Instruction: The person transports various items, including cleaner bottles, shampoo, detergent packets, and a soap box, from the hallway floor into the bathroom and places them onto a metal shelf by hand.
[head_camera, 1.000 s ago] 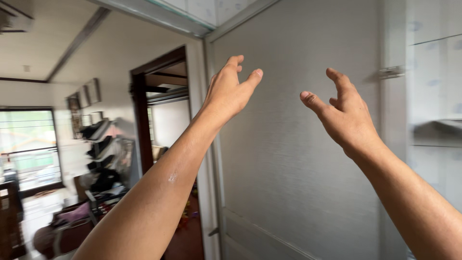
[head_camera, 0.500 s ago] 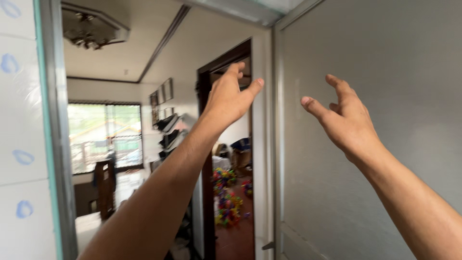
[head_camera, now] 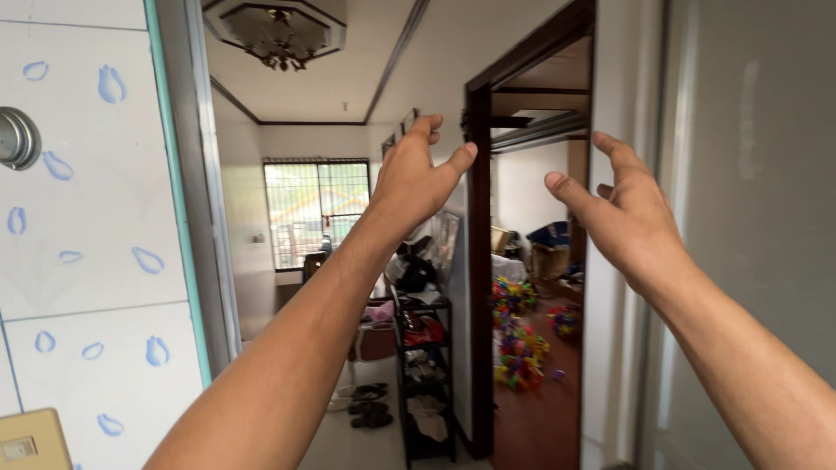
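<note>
Left of the dark door frame (head_camera: 478,261), a white tiled wall (head_camera: 96,244) with blue petal marks fills the edge of my view; a round metal fitting (head_camera: 16,137) sits high on it, a beige switch plate (head_camera: 30,442) low at its foot. A grey-green jamb (head_camera: 196,191) borders the tiles. Beyond it, toward the door frame, a barred window (head_camera: 315,209) shows at the far end of the room, a chandelier (head_camera: 277,30) on the ceiling above. My left hand (head_camera: 416,174) is raised just left of the door frame, fingers spread and slightly curled, holding nothing, touching nothing. Below it stands a black shoe rack (head_camera: 422,374), sandals (head_camera: 366,405) on the floor beside it. Right of the door frame, through the opening, bright plastic toys (head_camera: 521,348) lie heaped on a reddish floor. My right hand (head_camera: 623,213) hangs further right, open, thumb apart from fingers, empty. A grey door panel (head_camera: 758,218) stands at the far right, nearest that hand; contact not seen.
</note>
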